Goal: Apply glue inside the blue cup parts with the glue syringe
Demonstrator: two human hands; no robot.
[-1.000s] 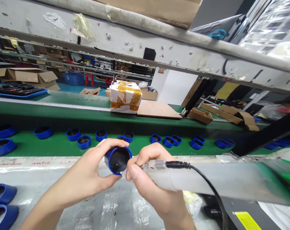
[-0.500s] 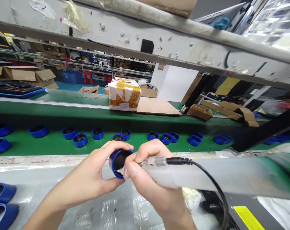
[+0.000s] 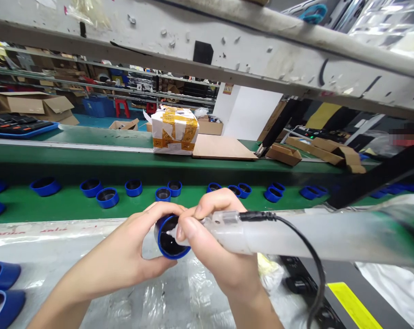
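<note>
My left hand [image 3: 138,242] is closed around a blue-rimmed black cup [image 3: 174,257], thumb below and fingers above, with its opening tilted toward me and to the right. My right hand [image 3: 217,237] grips a translucent glue dispenser [image 3: 232,235] like a pen. A black cable is plugged into its top. The dispenser's pale nozzle points left into the cup, near the inner left wall. Whether the tip touches the wall I cannot tell. A small white speck shows inside the cup.
Several more blue-rimmed cups [image 3: 107,198] stand along the green conveyor belt [image 3: 70,208]. Two blue rings [image 3: 8,301] lie at lower left. A taped box [image 3: 175,132] stands on the ledge behind. A black slanted post [image 3: 371,180] and the trailing cable [image 3: 314,256] are on the right.
The cup has turned so more of its opening faces me. The nozzle now sits higher inside it, off the lower wall. The surroundings have shifted slightly left and up in view.
</note>
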